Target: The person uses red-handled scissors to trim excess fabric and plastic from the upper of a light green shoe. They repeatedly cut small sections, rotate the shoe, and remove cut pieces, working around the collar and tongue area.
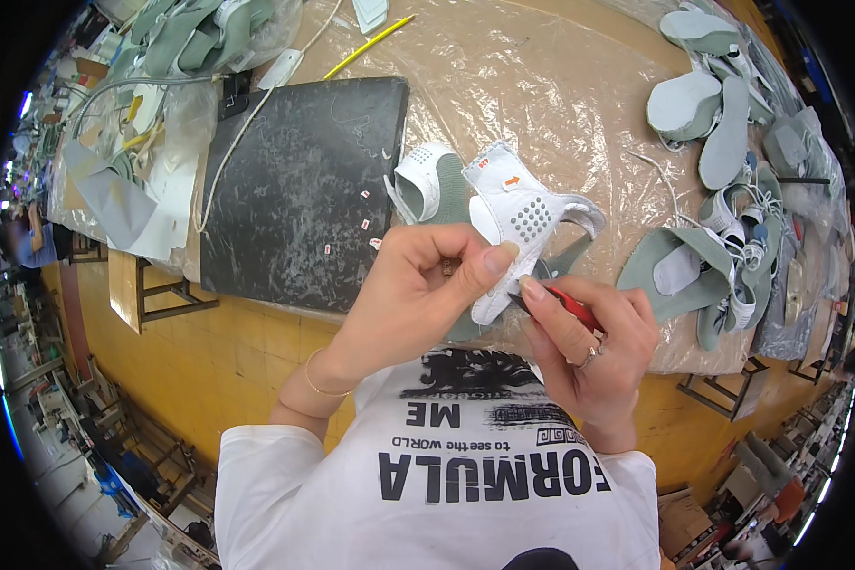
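Observation:
My left hand (413, 290) pinches a white sandal upper (515, 195) between thumb and fingers, over the near edge of the table. The upper has a patch of grey dots, an orange arrow and a curved strap at its right. In my right hand (603, 347) is a small red-handled tool (576, 308) with a dark tip; its kind is partly hidden by my fingers. That tip is close to the upper's lower edge, and I cannot tell whether it touches. Behind my left hand lies another upper (426, 180), white and grey-green.
A scuffed black board (299, 190) lies left on the plastic-covered table (541, 95). Piles of grey-green and white uppers sit at the far left (195, 38) and right (698, 256). A yellow pencil-like stick (370, 46) and a white cord (247, 119) lie toward the back.

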A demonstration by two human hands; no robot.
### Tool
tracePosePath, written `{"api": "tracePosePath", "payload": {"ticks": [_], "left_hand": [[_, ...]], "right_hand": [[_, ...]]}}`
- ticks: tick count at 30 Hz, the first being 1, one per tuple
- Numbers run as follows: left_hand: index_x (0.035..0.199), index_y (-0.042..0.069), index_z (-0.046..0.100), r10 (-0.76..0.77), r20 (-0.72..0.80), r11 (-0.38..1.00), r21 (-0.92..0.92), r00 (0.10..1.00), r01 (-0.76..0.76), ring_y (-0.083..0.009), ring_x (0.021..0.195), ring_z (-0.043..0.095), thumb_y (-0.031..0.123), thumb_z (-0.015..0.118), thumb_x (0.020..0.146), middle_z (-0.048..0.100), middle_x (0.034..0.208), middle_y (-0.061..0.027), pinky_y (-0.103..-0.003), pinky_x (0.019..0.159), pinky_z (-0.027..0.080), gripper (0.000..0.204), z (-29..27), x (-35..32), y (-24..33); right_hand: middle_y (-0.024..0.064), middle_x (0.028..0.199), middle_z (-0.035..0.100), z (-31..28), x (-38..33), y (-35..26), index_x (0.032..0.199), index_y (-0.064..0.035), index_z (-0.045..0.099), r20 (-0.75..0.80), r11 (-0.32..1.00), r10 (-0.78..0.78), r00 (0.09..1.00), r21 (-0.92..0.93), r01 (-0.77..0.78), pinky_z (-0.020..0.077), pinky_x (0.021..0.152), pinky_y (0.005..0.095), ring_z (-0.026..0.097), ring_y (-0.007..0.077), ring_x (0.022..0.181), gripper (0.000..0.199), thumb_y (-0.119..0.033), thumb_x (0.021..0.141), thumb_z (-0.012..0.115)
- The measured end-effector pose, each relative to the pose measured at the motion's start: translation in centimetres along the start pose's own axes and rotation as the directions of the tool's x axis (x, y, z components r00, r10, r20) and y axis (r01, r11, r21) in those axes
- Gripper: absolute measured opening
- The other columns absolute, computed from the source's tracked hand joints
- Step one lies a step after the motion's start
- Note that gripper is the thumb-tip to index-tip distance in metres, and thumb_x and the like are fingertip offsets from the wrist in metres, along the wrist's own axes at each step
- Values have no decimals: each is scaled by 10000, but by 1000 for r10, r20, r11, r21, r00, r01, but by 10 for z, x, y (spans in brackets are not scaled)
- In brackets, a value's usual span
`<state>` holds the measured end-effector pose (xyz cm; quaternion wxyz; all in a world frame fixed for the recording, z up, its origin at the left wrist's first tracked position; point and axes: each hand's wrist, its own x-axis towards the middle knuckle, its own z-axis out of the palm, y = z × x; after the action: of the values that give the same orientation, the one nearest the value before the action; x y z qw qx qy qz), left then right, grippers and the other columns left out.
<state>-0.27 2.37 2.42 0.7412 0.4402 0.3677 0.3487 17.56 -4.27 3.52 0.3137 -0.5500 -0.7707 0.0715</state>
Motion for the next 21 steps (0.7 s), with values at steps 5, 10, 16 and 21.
{"api": "tracePosePath", "payload": {"ticks": [5,10,16,21], "left_hand": [[762,-22,636,-41,-16,999,33,999,41,9,604,403,222,607,928,535,655,60,-177,494,304,297,0,3,-3],[728,-18,631,-23,-14,999,40,1000,24,14,587,372,235,614,924,505,632,76,-180,480,273,320,1,6,-7],[709,-14,634,-18,-13,996,85,1000,19,16,566,357,244,624,917,488,606,84,-185,463,258,331,2,9,-8],[696,-10,633,-21,-27,996,86,999,23,15,558,351,248,624,916,476,591,86,-184,460,251,339,4,10,-9]], "right_hand": [[9,878,658,-2,-1,-2,1016,-191,703,24,1000,-5,1000,-7,5,336,587,279,564,136,661,352,-107,677,747],[12,888,652,-2,-1,-2,1019,-207,708,39,998,9,999,-60,-6,333,587,278,558,133,657,368,-92,671,748],[6,879,631,-2,-2,-2,1029,-237,712,70,986,-10,997,-168,22,326,575,277,548,130,648,419,-73,645,744],[-14,817,594,4,-5,2,1081,-288,697,-10,969,-85,996,-235,80,307,536,257,519,105,598,429,-154,674,711]]}}
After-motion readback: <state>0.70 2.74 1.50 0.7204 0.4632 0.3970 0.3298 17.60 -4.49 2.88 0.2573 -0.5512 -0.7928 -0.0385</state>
